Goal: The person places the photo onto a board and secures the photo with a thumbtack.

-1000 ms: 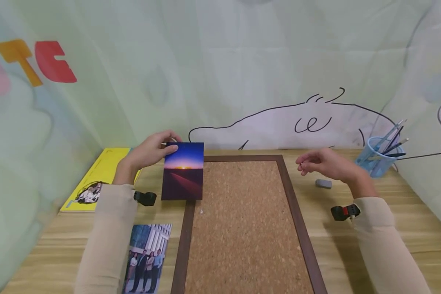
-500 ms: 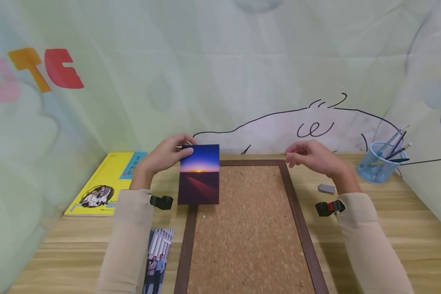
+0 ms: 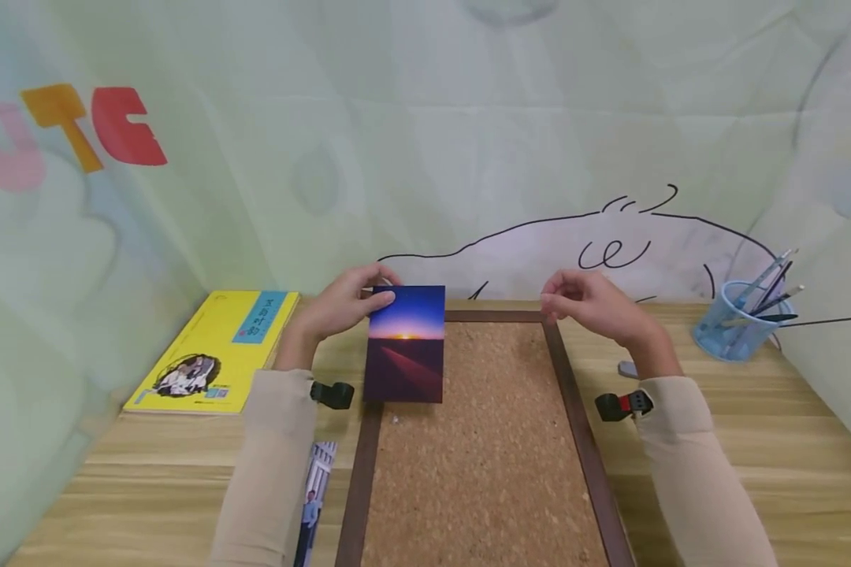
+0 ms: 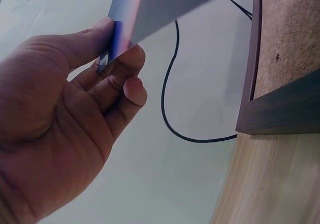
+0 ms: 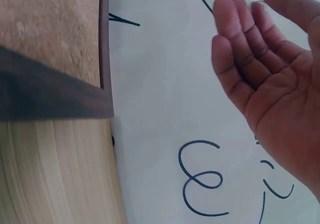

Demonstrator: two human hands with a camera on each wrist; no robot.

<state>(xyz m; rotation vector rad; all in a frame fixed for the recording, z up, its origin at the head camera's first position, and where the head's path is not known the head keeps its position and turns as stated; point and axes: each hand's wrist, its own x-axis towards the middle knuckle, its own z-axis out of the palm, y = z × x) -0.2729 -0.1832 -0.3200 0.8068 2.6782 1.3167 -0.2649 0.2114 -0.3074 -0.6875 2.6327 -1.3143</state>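
Note:
In the head view my left hand (image 3: 347, 305) pinches a sunset photo (image 3: 406, 354) by its upper left corner, thumb in front. The photo is upright over the upper left part of the cork board (image 3: 482, 449), covering some of its frame. My right hand (image 3: 594, 307) hovers by the board's upper right corner with thumb and index finger together. Between those fingertips the right wrist view shows a tiny thin pin (image 5: 257, 2), its head hidden. A small clear speck, perhaps a pushpin (image 3: 395, 419), sits on the cork below the photo.
Another photo (image 3: 317, 500), of people before a building, lies left of the board, partly under my left sleeve. A yellow book (image 3: 206, 354) lies farther left. At right are a grey eraser (image 3: 627, 368) and a blue mesh cup (image 3: 730, 327) of pens. A printed curtain hangs behind.
My left hand has carried the sunset photo to the right, farther over the board. My right hand has moved left, toward the board's upper right corner.

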